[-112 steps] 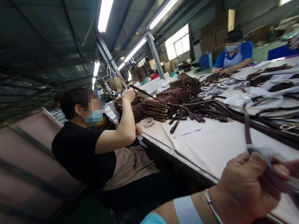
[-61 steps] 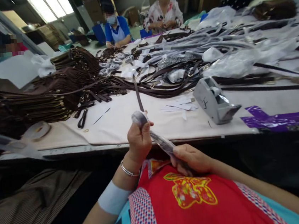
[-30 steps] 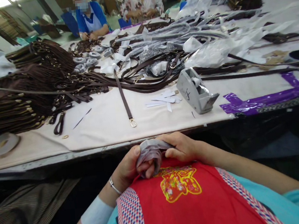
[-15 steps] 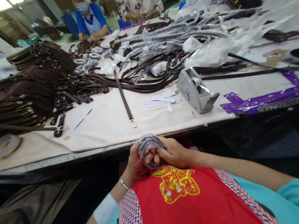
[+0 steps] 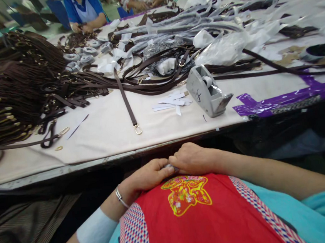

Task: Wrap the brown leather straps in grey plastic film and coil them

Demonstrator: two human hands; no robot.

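Observation:
Close together at my apron, below the table edge, my left hand (image 5: 149, 175) and my right hand (image 5: 194, 159) are closed on a grey plastic-wrapped coil (image 5: 171, 168). Only a small grey piece of it shows between the fingers; the rest is hidden under the hands. On the table ahead lies a dark brown strap (image 5: 125, 98) with a gold clasp (image 5: 137, 129) at its near end. Several similar grey wrapped coils (image 5: 87, 59) sit farther back, left of centre.
A grey tape dispenser (image 5: 203, 94) stands near the table edge, beside white paper strips (image 5: 172, 102). Brown straps and bags (image 5: 8, 91) are piled at left. Plastic-covered straps (image 5: 170, 30) spread behind. Purple tape (image 5: 282, 100) marks the right edge. Two people sit across the table.
Both hands have turned over the coil, knuckles now upward, so it is mostly covered; before, its round face was visible. The view has shifted slightly right and down.

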